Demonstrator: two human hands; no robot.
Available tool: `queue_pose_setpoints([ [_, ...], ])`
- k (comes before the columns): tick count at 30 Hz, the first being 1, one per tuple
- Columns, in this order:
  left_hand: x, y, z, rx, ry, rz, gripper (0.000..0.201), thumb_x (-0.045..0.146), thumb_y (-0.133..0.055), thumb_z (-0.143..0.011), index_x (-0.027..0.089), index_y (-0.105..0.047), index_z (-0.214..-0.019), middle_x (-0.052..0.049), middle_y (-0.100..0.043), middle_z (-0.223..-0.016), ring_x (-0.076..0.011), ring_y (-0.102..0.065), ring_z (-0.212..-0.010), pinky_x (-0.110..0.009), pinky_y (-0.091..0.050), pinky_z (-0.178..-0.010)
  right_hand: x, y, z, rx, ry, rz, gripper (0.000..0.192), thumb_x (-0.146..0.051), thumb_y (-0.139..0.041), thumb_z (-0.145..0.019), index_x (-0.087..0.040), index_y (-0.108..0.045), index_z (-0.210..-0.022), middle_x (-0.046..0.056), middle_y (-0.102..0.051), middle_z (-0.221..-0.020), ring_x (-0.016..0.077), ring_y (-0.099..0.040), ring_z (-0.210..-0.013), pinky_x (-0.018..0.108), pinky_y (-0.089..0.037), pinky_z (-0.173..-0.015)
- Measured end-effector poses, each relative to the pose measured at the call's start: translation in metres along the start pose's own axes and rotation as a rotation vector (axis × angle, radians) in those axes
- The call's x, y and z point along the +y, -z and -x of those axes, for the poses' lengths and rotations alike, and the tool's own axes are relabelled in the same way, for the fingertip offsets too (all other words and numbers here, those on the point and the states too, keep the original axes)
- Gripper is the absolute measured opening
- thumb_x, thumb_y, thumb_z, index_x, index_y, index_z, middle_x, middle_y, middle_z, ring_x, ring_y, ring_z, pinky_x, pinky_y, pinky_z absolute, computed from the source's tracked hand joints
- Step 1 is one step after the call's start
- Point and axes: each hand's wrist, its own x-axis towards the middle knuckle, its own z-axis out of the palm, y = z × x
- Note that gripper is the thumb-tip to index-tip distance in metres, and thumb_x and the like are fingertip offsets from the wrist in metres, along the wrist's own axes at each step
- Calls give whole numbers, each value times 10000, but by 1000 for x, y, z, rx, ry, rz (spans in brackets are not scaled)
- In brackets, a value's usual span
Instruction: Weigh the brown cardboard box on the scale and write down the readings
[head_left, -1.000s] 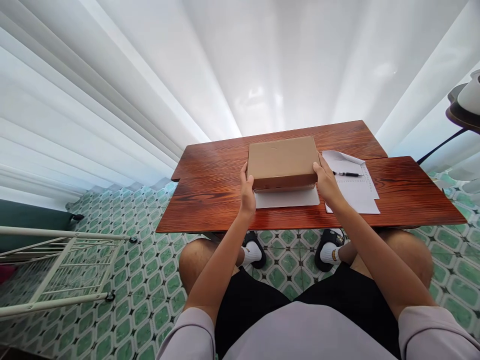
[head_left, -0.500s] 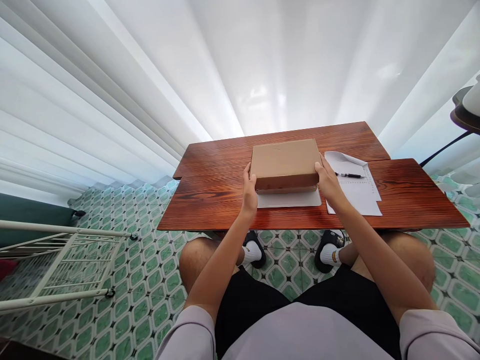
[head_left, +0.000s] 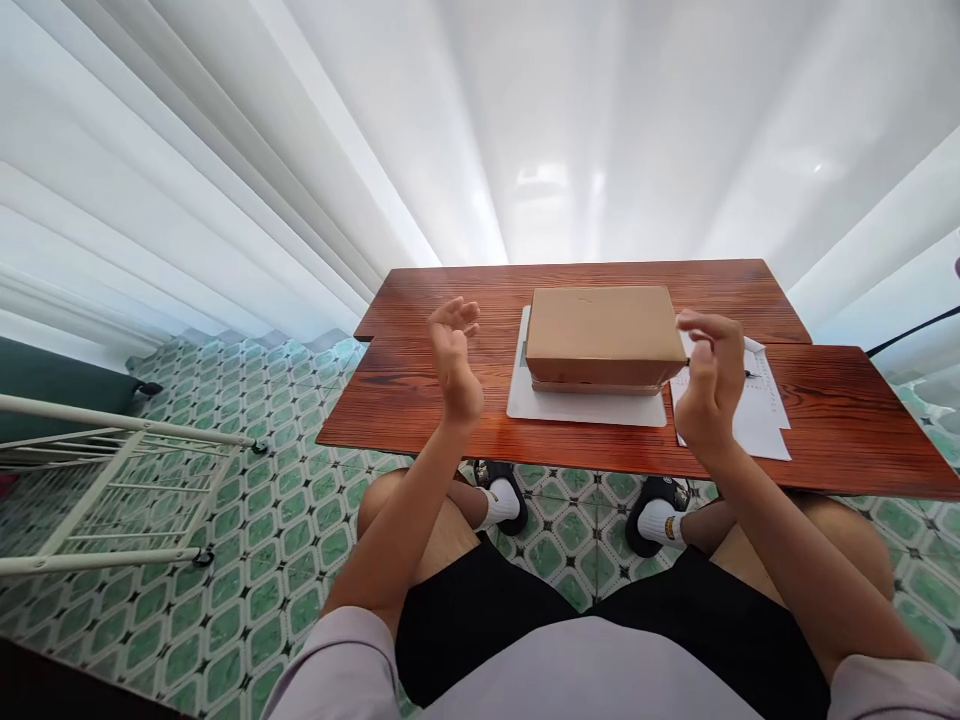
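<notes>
Squarely between the empty, open left hand (head_left: 452,357) and the loosely curled, empty right hand (head_left: 711,384) lies the cardboard box (head_left: 600,334), long axis crosswise, nearer the right.

One view only, from a camera on the person's head. It looks forward and steeply down over the lap onto the desk (head_left: 420,400), whose near edge lies close below; curtains (head_left: 225,200) fill the frame beyond its far edge.
</notes>
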Motion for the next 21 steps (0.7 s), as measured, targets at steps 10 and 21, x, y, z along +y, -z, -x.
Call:
queue_pose_setpoints([
  [10,91,-7,19,-418,-1050,1,146,288,-504,-928,258,-522,-787,22,-541,-777,-132,-501,-643,-310,-429,-602,-50,-62,41,-847,142,-409,308,-227,-372,-1112,-202,-522,-845,8,-586,-758,145,-542,-695,292,-444,-679],
  [21,41,-53,164,-801,-1638,-792,645,828,-81,-730,247,-23,-457,32,104,-700,-205,80,-588,-338,-72,-506,-47,-135,79,-1221,-295,-709,405,-409,-320,-1150,-159,-638,-1140,102,-665,-1101,183,-619,-1015,338,-497,-929],
])
